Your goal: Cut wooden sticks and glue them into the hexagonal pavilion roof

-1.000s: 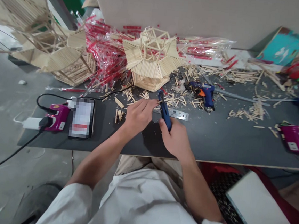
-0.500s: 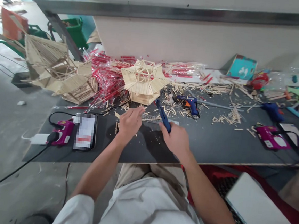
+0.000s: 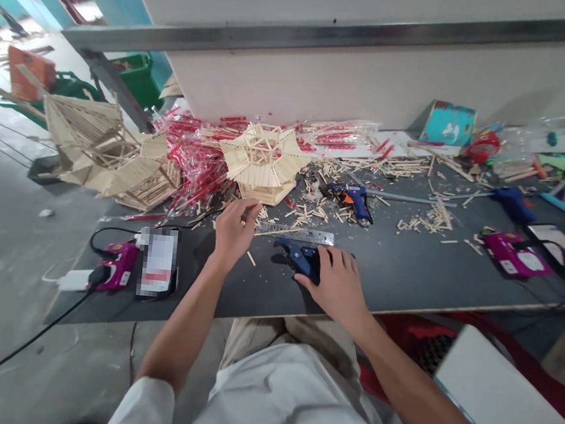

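Observation:
My left hand (image 3: 234, 233) is closed in a pinch just in front of the stick model (image 3: 265, 164); anything between the fingertips is too small to make out. My right hand (image 3: 340, 280) curls over the handles of a blue hand cutter (image 3: 301, 258), its jaws pointing left, low over the table or resting on it. Behind the cutter lies a metal ruler (image 3: 320, 237), with a thin wooden stick (image 3: 281, 230) along it. One short stick piece (image 3: 251, 259) lies between my hands.
A larger stick model (image 3: 119, 158) stands at the left beside red plastic wrappers (image 3: 195, 161). A blue glue gun (image 3: 357, 201) lies among cut sticks. A phone (image 3: 159, 264) and purple power strips (image 3: 119, 266) sit near the front edge.
The blue cutter has gone from upright in my right hand to lying flat, jaws leftward. My left hand has moved left, away from the cutter. The head view has shifted and tilted up.

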Available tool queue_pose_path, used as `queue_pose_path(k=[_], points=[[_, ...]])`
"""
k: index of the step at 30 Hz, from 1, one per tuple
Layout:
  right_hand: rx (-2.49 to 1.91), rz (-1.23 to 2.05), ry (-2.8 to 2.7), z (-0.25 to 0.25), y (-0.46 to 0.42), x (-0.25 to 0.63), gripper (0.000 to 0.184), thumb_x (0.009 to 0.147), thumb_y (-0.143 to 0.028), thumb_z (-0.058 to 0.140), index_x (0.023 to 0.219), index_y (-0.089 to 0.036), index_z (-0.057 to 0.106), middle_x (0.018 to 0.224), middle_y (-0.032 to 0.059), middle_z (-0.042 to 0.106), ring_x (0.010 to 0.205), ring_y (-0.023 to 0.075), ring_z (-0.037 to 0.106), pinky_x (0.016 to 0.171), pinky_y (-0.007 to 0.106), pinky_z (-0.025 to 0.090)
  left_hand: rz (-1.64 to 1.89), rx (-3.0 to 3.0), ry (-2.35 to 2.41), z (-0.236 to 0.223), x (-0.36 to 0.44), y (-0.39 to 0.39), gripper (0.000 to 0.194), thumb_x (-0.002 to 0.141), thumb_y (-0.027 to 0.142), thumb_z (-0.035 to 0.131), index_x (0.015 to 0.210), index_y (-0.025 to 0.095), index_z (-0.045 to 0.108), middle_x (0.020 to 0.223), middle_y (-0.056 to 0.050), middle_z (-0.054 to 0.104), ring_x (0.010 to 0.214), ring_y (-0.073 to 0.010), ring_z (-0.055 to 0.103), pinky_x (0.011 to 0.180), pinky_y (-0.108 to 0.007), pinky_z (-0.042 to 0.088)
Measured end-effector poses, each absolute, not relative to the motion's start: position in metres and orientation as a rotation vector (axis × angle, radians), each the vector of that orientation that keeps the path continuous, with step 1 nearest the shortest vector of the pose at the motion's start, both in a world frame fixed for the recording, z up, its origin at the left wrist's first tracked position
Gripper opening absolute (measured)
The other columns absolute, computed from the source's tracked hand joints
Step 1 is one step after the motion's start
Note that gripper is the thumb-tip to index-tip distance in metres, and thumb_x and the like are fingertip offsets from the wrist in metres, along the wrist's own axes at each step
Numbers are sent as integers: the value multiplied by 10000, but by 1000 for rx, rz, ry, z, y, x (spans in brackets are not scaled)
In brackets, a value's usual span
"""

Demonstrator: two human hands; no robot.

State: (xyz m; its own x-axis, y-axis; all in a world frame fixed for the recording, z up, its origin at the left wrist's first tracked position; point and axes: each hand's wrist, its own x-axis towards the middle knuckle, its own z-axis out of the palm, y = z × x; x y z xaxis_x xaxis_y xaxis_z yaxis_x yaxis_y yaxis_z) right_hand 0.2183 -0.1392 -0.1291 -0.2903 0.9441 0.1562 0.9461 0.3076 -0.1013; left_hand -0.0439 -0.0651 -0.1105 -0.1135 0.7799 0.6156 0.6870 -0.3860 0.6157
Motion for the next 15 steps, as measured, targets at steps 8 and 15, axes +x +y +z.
queue_pose_path(k=[8,15], points=[[-1514,199,-2418,-119,-120,228,656,991,-580,626,1416,-81,613,1398,219,639,1359,395,527,1168,532,438,1444,2219,1520,-75,-47,-58,106,1013,262,667,1013,230,768,982,-48,748,903,-151,698,708,-237,552],[-1505,143,-2079,-84,-34,265,373,982,-393,610,1233,-136,710,1249,181,716,1217,358,641,1088,497,494,1283,2297,1653,-34,-56,-12,156,1023,296,635,1066,240,774,801,5,776,689,-134,699,686,-271,507]])
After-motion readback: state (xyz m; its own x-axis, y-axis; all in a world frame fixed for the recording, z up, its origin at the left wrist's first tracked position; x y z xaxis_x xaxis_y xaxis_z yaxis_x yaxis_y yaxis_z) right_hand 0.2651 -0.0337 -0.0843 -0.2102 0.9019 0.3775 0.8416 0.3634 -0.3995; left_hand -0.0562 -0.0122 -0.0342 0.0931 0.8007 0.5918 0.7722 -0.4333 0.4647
